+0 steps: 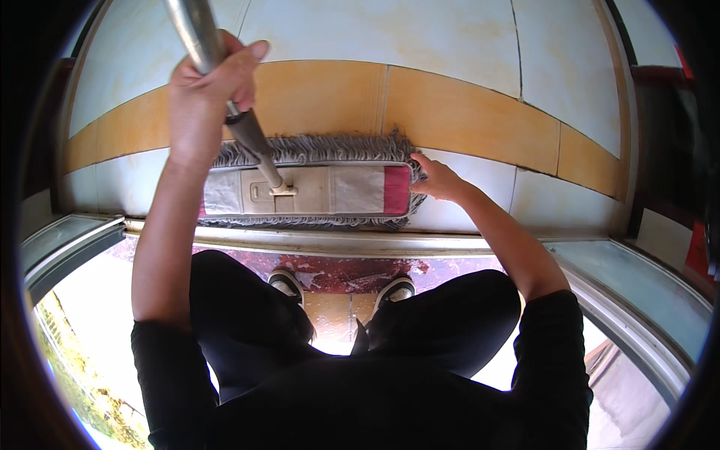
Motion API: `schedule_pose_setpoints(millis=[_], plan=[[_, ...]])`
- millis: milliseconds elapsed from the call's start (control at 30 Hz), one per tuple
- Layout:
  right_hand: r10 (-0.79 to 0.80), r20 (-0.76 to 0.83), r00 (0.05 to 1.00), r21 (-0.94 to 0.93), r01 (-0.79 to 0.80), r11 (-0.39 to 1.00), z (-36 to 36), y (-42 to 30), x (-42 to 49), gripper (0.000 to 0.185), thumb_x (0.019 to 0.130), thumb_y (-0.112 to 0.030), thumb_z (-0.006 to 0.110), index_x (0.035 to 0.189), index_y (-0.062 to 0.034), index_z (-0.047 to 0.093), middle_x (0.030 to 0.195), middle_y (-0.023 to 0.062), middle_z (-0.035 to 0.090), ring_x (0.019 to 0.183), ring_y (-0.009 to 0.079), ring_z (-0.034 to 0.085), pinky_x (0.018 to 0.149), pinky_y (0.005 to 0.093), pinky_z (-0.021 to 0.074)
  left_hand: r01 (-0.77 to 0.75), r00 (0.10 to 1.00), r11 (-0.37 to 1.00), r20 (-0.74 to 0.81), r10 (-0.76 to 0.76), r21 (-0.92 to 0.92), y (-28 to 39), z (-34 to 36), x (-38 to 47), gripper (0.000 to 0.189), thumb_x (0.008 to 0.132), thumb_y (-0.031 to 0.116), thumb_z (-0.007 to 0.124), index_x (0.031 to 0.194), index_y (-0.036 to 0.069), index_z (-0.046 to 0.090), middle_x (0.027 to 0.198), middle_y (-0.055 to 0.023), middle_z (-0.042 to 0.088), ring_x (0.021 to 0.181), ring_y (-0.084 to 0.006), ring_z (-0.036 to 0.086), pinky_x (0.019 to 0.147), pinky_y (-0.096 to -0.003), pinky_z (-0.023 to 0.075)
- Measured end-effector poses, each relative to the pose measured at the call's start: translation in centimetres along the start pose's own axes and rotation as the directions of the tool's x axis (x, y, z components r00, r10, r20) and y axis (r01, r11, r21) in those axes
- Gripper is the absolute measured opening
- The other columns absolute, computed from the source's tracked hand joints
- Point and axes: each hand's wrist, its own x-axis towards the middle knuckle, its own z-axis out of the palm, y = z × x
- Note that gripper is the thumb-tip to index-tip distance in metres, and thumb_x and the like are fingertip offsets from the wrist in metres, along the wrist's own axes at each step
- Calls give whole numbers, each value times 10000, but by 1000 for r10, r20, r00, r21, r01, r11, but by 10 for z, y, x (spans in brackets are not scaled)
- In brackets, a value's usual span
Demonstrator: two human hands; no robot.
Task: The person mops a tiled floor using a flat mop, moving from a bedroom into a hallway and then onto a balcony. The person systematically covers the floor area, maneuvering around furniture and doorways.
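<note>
A flat dust mop rests on the tiled floor in front of me, just beyond the door track. Its mop head (358, 190) has grey yarn fringe (337, 148), a pale fabric backing and a dark pink end band (396, 190). My left hand (216, 76) is wrapped around the metal mop handle (194, 28), which leans up and to the left from a swivel joint (281, 190). At the mop head's right end is my right hand (437, 177), thumb and forefinger apart against the fringe. Whether it grips any strands is unclear.
A metal sliding-door track (337, 243) runs between the mop and my shoes (395, 291). Beneath my feet is a worn red threshold (337, 271). Glass door panels (635, 270) flank me. White floor tiles (394, 28) and an orange tile band (450, 107) lie ahead.
</note>
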Motion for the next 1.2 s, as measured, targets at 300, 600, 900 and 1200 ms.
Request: schedule_pose_setpoints(millis=[300,600,900,1200], plan=[[134,-386,912,-97,-185,978,87,-15,34,791,665,-321,766,1257,-24,333,1123,312,519,1013,436,551,884,461,448,192,981,967,6,-193,-166,3,-15,-1,219,816,76,626,645,84,490,471,32,350,393,-60,305,395,-234,248],[319,-548,773,149,-285,947,131,-23,19,828,674,-269,766,1313,-77,276,1069,274,562,1000,420,560,875,459,448,275,961,941,70,-267,-197,13,-49,11,199,789,61,620,641,53,488,474,19,376,396,-66,323,390,-245,258],[369,-509,778,210,-303,929,177,-117,47,823,690,-298,762,1302,-86,254,1112,268,492,967,400,571,842,441,475,227,973,972,-23,-228,-59,14,-115,0,179,764,60,631,639,52,503,462,11,400,389,-67,349,384,-237,254],[317,-476,820,200,-250,947,199,-178,62,771,716,-281,750,1265,-73,251,1075,263,483,901,393,597,759,410,514,167,977,986,-136,-164,13,9,-139,-12,232,771,31,597,604,75,441,460,26,336,388,-65,277,396,-238,214]])
